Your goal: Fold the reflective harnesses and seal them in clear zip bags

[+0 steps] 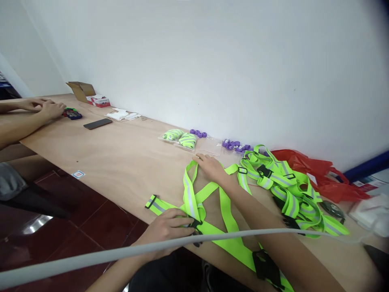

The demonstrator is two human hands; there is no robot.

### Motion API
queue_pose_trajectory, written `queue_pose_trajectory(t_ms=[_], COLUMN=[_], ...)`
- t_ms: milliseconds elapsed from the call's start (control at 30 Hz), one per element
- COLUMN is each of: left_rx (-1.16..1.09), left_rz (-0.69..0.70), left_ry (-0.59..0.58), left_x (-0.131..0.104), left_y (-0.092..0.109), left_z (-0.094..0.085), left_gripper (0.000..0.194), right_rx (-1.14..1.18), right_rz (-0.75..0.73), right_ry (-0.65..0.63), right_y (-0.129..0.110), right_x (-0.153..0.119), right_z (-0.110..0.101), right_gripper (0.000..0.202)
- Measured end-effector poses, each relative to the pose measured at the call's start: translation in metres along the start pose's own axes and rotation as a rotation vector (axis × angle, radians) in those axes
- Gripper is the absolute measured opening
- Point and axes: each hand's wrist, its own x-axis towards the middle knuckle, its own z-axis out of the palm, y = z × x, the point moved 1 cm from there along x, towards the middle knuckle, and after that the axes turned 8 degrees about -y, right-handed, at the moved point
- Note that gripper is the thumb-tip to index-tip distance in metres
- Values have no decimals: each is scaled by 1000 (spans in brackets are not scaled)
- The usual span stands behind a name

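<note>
A neon-green reflective harness (189, 194) with a grey stripe lies spread in loops along the table's front edge. My left hand (170, 229) is closed on a black buckle (196, 224) of this harness, close to the table edge. Farther back, my right hand (209, 165) pinches the upper bend of a strap, its fingertips partly hiding the webbing. A strap end with a black slider (151, 201) sticks out to the left. Beneath my right forearm, a wide strap runs to a black plastic fitting (267, 265). A pale cable crosses in front of my left hand.
A heap of similar harnesses (282, 178) lies right, beside a red plastic bag (306, 166). Two bagged green bundles (187, 140) and purple pieces (235, 145) sit by the wall. At left are a phone (97, 123), an opened carton (81, 91) and another person's hands (50, 108).
</note>
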Motion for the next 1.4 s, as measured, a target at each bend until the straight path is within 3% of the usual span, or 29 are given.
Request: queue_pose_trajectory(t_ms=[100, 233, 367, 500, 733, 967, 1133, 1300, 1400], left_rx=[25, 60, 55, 18, -69, -59, -34, 60, 73], left_rz=[-17, -45, -90, -121, -189, -148, -208, -231, -242], left_ry=[24, 60, 39, 51, 116, 125, 69, 54, 45], left_x=[1, -2, -4, -2, 0, 5, 2, -6, -9], left_y=[2, 2, 0, 1, 1, 0, -2, -3, -2], left_z=[0, 3, 8, 10, 15, 14, 8, 14, 18], left_gripper=[25, 26, 31, 29, 29, 25, 26, 29, 36], right_rx=[-55, -105, -129, -130, -99, -36, 66, 152, 182], right_rz=[9, 80, 191, 273, 338, 403, 413, 357, 391], right_ry=[-93, -182, -193, -187, -167, -102, -95, -69, -85], right_y=[13, 33, 62, 85, 94, 97, 93, 83, 87], right_x=[33, 54, 64, 71, 76, 70, 58, 19, -12], right_z=[4, 3, -7, -15, -23, -28, -10, 13, 19], right_gripper=[37, 18, 31, 30, 31, 33, 33, 39, 32])
